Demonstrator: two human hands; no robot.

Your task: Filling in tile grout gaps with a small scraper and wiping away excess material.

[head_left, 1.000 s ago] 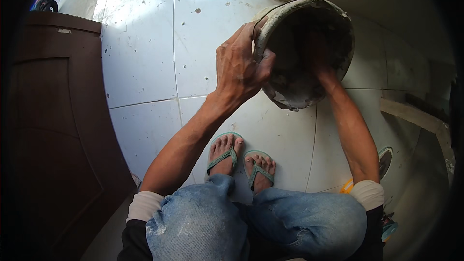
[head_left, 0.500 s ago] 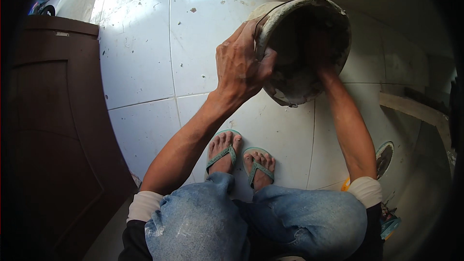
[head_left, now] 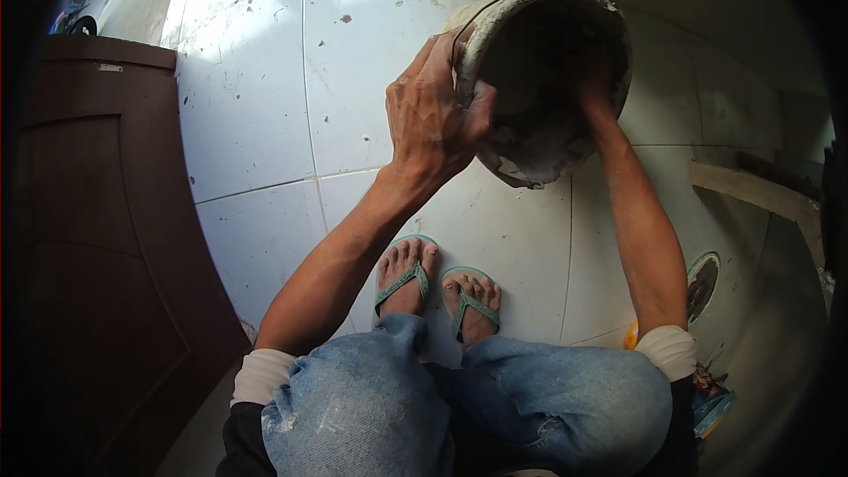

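A round bucket [head_left: 477,51], its rim crusted with pale dried material, is tilted so that its mouth faces me. My left hand [head_left: 433,110] grips the bucket's left rim, with the thumb inside and the fingers round the outer wall. Deep in the dark mouth is my right hand [head_left: 594,79], reaching in past the right part of the rim. Shadow hides its fingers, so whether they hold anything does not show. The inside wall carries pale smears near the lower rim.
White floor tiles [head_left: 256,115] with scattered specks lie around the bucket. A brown panelled door [head_left: 88,212] stands at the left. At the right are a wooden piece [head_left: 751,185], a round dark-centred object [head_left: 703,287] and a blue-green item [head_left: 714,411]. My sandalled feet [head_left: 442,287] are below the bucket.
The bucket and both hands have shifted slightly up and left in the picture. My left hand keeps its hold on the rim, and my right hand stays inside.
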